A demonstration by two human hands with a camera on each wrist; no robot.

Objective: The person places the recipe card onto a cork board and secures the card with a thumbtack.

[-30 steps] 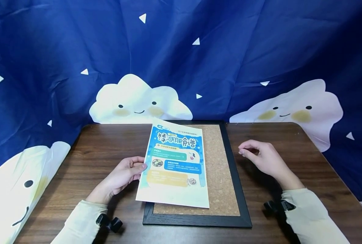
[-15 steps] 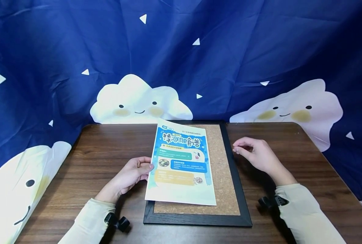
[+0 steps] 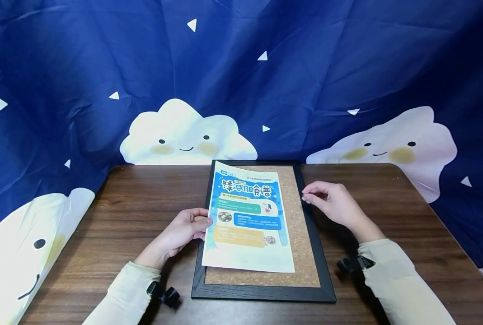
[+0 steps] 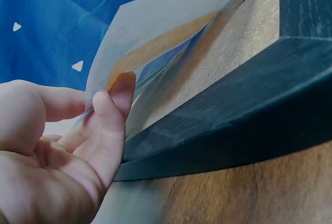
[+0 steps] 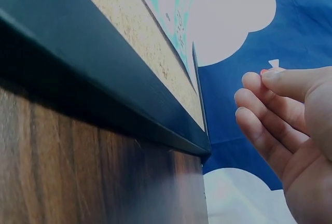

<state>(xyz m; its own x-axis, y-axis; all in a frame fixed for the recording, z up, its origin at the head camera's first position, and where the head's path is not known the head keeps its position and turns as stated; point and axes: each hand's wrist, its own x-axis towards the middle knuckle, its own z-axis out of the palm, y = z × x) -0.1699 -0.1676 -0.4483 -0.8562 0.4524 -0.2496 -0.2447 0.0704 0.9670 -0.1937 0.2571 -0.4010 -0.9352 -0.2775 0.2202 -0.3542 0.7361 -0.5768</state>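
Observation:
My left hand (image 3: 186, 230) pinches the left edge of a printed paper poster (image 3: 247, 216) between thumb and fingers. Blue, green and yellow blocks with Chinese lettering cover its face. The poster is held over a cork board (image 3: 298, 253) with a black frame, and the left wrist view shows it lifted clear of the cork (image 4: 249, 22). My right hand (image 3: 335, 201) is at the board's right frame edge, thumb and forefinger pressed together. Between those fingertips the right wrist view shows a bit of a small red thing (image 5: 263, 71), mostly hidden; I cannot tell its kind.
The board lies on a dark wood-grain table (image 3: 143, 194), its far edge close to the table's back edge. Behind hangs a blue curtain (image 3: 225, 67) with white clouds and triangles. Each sleeve carries a small black wrist camera (image 3: 164, 294).
My left hand has moved right, carrying the poster further over the cork board. The right hand has come left, from beside the board to its frame.

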